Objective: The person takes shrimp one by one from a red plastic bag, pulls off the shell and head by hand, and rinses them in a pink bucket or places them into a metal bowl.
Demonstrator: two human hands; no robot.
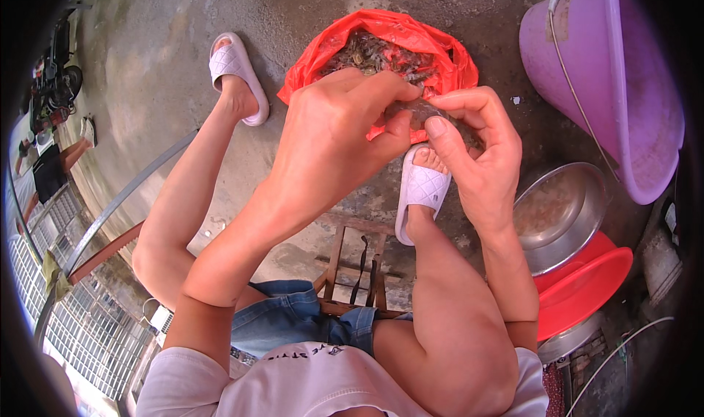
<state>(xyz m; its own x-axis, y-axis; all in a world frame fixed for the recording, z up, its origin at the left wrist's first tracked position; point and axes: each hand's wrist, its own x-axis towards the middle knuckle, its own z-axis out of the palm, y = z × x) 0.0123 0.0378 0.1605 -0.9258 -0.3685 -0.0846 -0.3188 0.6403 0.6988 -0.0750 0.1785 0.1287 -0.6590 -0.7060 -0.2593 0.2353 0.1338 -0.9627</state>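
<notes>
Between both hands is a small grey, translucent shrimp (pixel 422 112), partly covered by the fingers. My left hand (pixel 344 123) pinches one end of it with thumb and forefinger. At the other end, my right hand (pixel 484 147) grips it the same way. Just beyond the hands, a red plastic bag (pixel 308 65) sits on the ground with its mouth spread wide. Many more dark grey shrimp (pixel 360 49) lie inside it; the hands hide its near part.
A purple bucket (pixel 577 49) lies tipped at the right. Near it are a metal basin (pixel 561 208) and a red plastic basin (pixel 588 285). A wooden folding stool frame (pixel 333 263) shows between my legs. At far left are another person (pixel 52 169) and a motorbike (pixel 55 87).
</notes>
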